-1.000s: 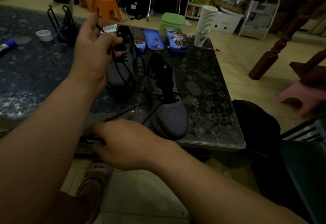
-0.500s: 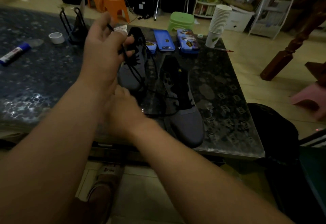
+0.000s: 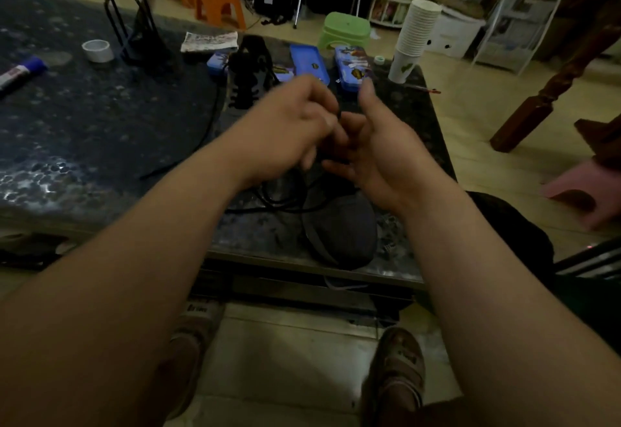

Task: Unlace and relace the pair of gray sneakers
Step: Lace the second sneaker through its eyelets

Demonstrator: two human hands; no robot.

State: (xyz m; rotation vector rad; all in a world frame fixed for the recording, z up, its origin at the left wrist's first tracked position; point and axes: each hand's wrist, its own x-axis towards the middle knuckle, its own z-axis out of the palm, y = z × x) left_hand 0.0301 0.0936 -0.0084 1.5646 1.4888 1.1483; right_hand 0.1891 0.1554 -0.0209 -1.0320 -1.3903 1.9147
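Two gray sneakers lie on the dark stone table. The near sneaker points its toe at me by the front edge; my hands hide its upper part. The far sneaker stands behind my hands with black laces in its eyelets. My left hand and my right hand meet above the near sneaker. Both pinch a black shoelace, whose loops hang down onto the table under my hands. Motion blur hides the exact finger hold.
Blue tins and a stack of paper cups stand at the table's back right. A tape roll, a glue stick and a black wire stand sit at the left. Stools and my sandalled feet are on the floor.
My left hand came down from its raised spot by the far sneaker and moved right. My right hand rose from the table's front edge; both now meet over the near sneaker.
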